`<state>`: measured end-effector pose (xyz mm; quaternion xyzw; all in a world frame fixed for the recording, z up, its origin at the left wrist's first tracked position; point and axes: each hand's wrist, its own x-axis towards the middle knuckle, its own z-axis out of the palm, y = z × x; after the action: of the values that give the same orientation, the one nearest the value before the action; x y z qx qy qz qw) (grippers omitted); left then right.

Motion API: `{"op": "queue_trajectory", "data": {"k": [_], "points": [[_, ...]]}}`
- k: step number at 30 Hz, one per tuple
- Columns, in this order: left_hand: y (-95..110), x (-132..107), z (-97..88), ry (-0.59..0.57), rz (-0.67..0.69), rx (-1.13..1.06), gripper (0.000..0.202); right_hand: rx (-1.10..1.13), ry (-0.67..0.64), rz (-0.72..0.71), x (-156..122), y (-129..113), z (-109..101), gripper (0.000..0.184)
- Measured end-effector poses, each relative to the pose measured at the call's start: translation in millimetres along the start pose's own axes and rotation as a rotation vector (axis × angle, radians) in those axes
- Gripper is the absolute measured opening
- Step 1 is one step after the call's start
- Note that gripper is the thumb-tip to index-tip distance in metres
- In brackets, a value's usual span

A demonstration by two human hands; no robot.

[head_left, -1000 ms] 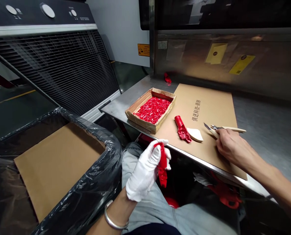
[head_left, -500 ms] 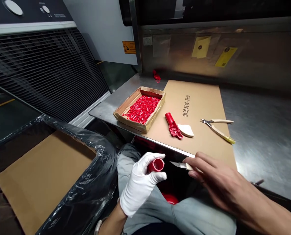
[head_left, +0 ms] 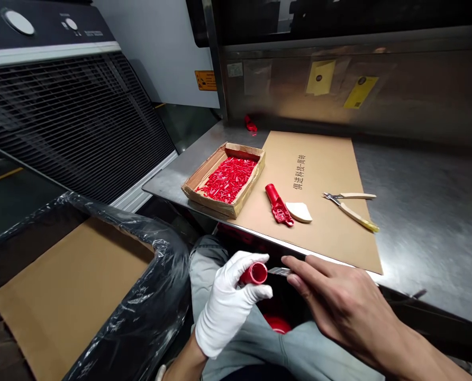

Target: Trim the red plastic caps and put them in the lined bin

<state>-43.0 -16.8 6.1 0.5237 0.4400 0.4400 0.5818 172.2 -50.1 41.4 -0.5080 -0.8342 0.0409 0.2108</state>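
A white glove covers my left hand [head_left: 230, 301], which is closed around a red plastic tube-like part [head_left: 255, 273] with its round open end facing up toward me. My bare right hand [head_left: 335, 296] grips a knife [head_left: 279, 271]; its blade points left, with the tip at or very near the tube's rim. Whether the blade touches the rim I cannot tell. Most of the knife's handle is hidden by my fingers. Both hands are above my lap, just in front of the table edge.
On a cardboard sheet [head_left: 331, 159] lie another red plastic part [head_left: 278, 205], a white pad [head_left: 299, 212] and nippers [head_left: 349, 209]. A cardboard tray [head_left: 238, 209] holds red scraps. To the left stands a box lined with black plastic [head_left: 168, 275]; a red piece [head_left: 250, 124] lies at the table's back.
My right hand has brought the knife left, up to the tube's rim. My left hand keeps its hold on the red part, almost in place. The view has shifted slightly.
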Motion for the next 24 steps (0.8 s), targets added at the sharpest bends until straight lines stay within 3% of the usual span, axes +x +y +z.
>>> {"op": "queue_trajectory", "data": {"k": [3, 7, 10, 13, 16, 19, 24], "points": [[-2.6, 1.0, -1.2, 0.002, 0.039, 0.064, 0.038, 0.105, 0.011, 0.050, -2.0, 1.5, 0.5, 0.026], [-3.9, 1.5, -2.5, 0.066, 0.032, 0.111, 0.036, 0.393, 0.059, 0.236, -17.6, -0.3, 10.6, 0.022], [-6.0, 2.8, -2.4, 0.116, -0.019, 0.094, 0.036, 0.621, 0.144, 0.491, -40.4, -3.8, 37.2, 0.017], [-12.6, 5.2, -2.2, 0.105, -0.067, 0.060, 0.036, 0.813, 0.321, 0.821, -63.6, -8.5, 69.1, 0.026], [-23.6, 7.3, -2.9, 0.095, -0.096, 0.051, 0.036, 0.928, 0.444, 0.961, -77.7, -16.7, 86.3, 0.034], [-35.1, 9.4, -4.3, 0.077, -0.119, 0.093, 0.041, 0.840, 0.575, 0.923, -83.1, -24.3, 86.0, 0.035], [-41.6, 9.7, -3.8, -0.031, -0.145, 0.168, 0.054, 0.345, 0.733, 0.979, -88.3, -26.5, 75.5, 0.032]]}}
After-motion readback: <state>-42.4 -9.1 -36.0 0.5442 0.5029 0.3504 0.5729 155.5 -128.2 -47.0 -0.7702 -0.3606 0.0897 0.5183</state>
